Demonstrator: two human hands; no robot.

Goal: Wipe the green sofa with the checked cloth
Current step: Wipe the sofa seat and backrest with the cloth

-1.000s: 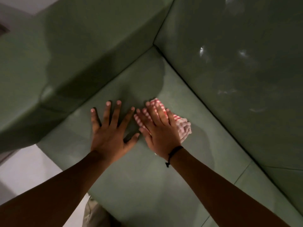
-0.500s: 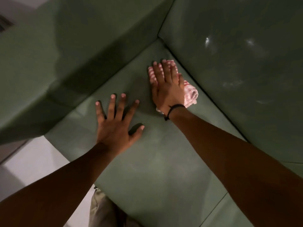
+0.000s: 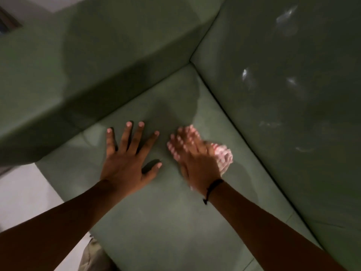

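The green sofa (image 3: 160, 218) fills most of the view, with its seat cushion under both of my hands. My right hand (image 3: 195, 159) lies flat on the red-and-white checked cloth (image 3: 223, 157), pressing it onto the seat; it is blurred by motion. The bunched cloth shows to the right of my fingers, the rest is hidden under my palm. My left hand (image 3: 127, 159) rests flat on the seat just left of it, fingers spread, holding nothing.
The sofa's armrest (image 3: 78, 75) rises at the left and the backrest (image 3: 283, 94) at the right; they meet in a corner above my hands. A pale floor (image 3: 21, 196) shows at the lower left. A seam between cushions (image 3: 248, 265) runs at the lower right.
My right hand has slid the cloth back from the corner by the backrest toward me, ending beside my left hand. The left hand has stayed planted on the seat.
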